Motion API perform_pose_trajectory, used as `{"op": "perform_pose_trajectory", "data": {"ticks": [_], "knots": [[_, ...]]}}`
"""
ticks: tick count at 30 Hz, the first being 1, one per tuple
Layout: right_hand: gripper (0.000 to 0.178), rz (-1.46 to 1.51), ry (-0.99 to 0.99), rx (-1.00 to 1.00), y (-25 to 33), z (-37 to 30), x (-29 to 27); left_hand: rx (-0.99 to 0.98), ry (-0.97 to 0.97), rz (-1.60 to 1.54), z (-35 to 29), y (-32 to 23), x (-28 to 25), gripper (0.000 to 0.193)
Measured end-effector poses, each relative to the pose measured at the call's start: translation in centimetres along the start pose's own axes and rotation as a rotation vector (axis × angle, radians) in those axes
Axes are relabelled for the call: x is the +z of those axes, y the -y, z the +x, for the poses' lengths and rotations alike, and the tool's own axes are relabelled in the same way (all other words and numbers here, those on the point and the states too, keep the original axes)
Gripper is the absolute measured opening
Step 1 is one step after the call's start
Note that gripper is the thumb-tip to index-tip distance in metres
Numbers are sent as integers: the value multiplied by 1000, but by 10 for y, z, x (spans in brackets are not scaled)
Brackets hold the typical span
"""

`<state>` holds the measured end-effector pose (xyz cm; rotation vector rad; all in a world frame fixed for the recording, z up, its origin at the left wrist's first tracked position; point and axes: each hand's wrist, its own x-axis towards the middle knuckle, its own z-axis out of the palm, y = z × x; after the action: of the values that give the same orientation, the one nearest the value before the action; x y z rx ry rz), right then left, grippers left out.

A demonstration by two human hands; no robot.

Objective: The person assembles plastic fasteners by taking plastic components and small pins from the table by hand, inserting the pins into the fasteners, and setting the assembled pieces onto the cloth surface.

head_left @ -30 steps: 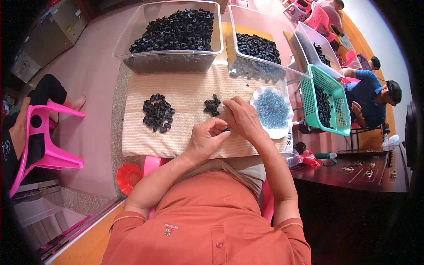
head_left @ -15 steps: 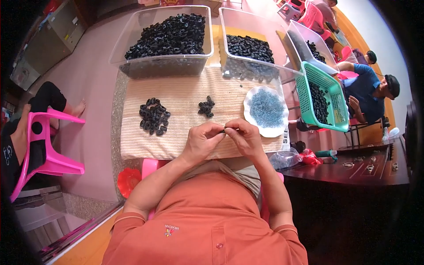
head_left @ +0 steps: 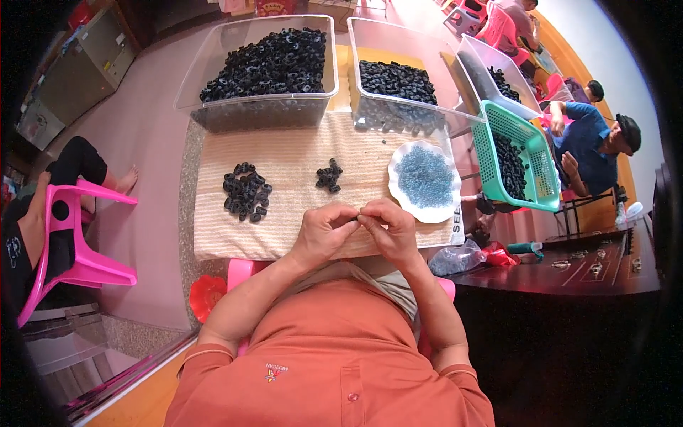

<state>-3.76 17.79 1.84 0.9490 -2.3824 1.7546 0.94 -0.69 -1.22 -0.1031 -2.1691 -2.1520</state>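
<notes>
My left hand (head_left: 324, 231) and my right hand (head_left: 389, 226) meet at the near edge of a striped beige cloth (head_left: 292, 153), fingertips pinched together on a small part too tiny to make out. Beyond them lie a larger pile of black rings (head_left: 245, 191) at the left and a small cluster of black rings (head_left: 329, 176) in the middle. A white scalloped plate (head_left: 400, 208) of small blue-grey pieces sits just right of my right hand.
Two clear bins of black rings (head_left: 267, 60) (head_left: 395, 78) stand at the back, a third bin (head_left: 491, 75) and a green basket (head_left: 516, 153) to the right. A person in blue (head_left: 590, 146) sits far right. A pink chair (head_left: 64, 242) stands left, a dark bench (head_left: 569, 267) right.
My hands have drawn back from the small cluster of rings toward my body and now meet at the cloth's near edge. The view has tilted slightly.
</notes>
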Motion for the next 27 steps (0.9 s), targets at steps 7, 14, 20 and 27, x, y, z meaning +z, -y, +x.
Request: {"op": "perform_pose_trajectory", "data": {"ticks": [7,14,20,27], "knots": [[14,-8,8,-53,4,-2,-2,-56,58,-48,0,-10,-5,16],[13,-109,14,-144,13,-2,-3,-35,46,44,2,-15,-10,16],[11,-26,24,-82,9,-7,-5,-8,89,40,3,-16,-13,17],[7,118,48,111,5,-16,-7,-48,179,22,1,-24,-16,17]]}}
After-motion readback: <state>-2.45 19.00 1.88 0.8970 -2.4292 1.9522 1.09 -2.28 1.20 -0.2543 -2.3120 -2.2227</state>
